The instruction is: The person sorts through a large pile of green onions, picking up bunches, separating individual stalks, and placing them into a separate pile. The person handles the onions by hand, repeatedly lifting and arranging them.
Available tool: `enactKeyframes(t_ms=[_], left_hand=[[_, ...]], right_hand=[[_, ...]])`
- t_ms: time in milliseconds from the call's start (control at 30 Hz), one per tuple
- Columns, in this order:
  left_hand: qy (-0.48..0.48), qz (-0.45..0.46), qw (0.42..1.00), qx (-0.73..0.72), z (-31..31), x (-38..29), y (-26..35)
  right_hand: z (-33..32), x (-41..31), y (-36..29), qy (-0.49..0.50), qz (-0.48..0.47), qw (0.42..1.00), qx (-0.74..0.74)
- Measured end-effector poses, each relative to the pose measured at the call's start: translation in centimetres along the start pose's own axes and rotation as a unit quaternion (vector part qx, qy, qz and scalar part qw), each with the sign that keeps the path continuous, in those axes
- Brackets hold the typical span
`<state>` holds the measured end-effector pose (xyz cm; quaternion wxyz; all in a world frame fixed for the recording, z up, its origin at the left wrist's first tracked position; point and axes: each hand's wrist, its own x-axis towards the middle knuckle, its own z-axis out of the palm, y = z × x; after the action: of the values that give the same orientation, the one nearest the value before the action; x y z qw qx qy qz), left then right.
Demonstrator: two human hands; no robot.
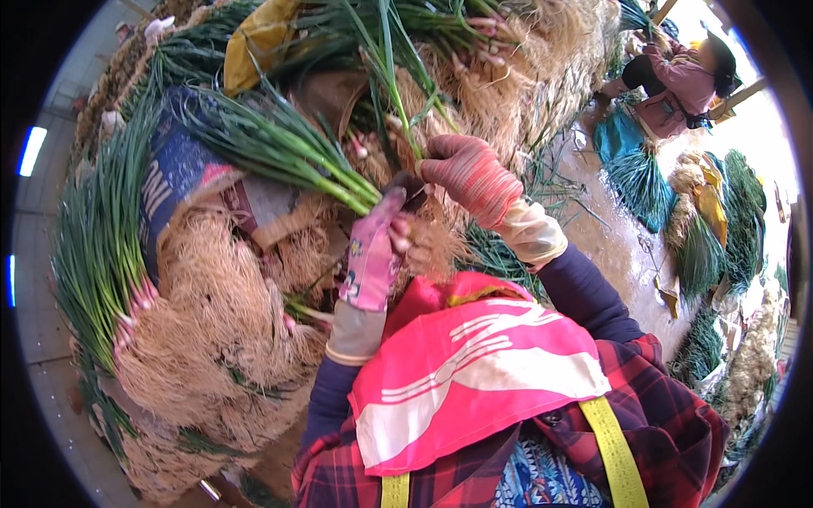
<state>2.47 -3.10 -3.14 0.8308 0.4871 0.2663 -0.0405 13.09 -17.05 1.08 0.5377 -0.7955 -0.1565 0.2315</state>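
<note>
My left hand (373,247), in a pink flowered glove, grips a bunch of green scallions (298,159) near its base. The bunch's leaves point to the upper left. Its pinkish bulbs (400,233) and pale fibrous roots (435,244) stick out on the right of that hand. Just above and to the right, my right hand (473,181), in a red striped knit glove, pinches a scallion stalk (401,109) low on its stem. That stalk's leaves rise toward the top edge. Where my two hands come close, the lower end of the stalk is partly hidden.
Rooted scallions (130,273) are heaped at left, with a blue printed sack (181,149) among them. More scallions (486,38) and a yellow sack (257,47) lie ahead. Right, a person (683,79) sits beyond the wet floor (610,254), near scallion bundles (641,184).
</note>
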Motion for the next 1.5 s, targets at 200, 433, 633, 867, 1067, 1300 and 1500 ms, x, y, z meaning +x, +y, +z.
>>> enactKeyframes(t_ms=[200, 433, 633, 867, 1067, 1300, 1500], left_hand=[[-0.024, 0.013, 0.999, 0.029, 0.4, -0.1, 0.5], [-0.005, 0.002, 1.0, 0.023, -1.1, -1.1, 0.5], [0.011, 0.031, 0.996, 0.082, -1.3, -1.2, 0.7], [-0.025, 0.065, 0.996, 0.063, -1.5, -1.2, 0.1], [0.009, 0.071, 0.997, -0.004, -2.0, -1.4, -0.3], [-0.062, 0.032, 0.994, -0.082, -1.7, -1.4, -0.8], [-0.055, 0.047, 0.997, -0.01, -1.6, -1.4, -0.4]], right_hand=[[1.8, -0.8, 1.1, -0.066, -0.141, 0.984, -0.09], [0.1, 0.4, -3.3, 0.032, -0.183, 0.935, -0.302], [2.3, 0.9, -0.8, -0.104, -0.291, 0.895, -0.321], [0.6, -0.9, 3.0, -0.1, -0.01, 0.901, -0.422], [-6.6, -4.4, 5.9, -0.098, 0.025, 0.971, -0.217], [-4.1, 0.8, 5.7, -0.066, -0.011, 0.978, -0.197], [-1.4, -2.2, 2.8, -0.109, -0.167, 0.942, -0.269]])
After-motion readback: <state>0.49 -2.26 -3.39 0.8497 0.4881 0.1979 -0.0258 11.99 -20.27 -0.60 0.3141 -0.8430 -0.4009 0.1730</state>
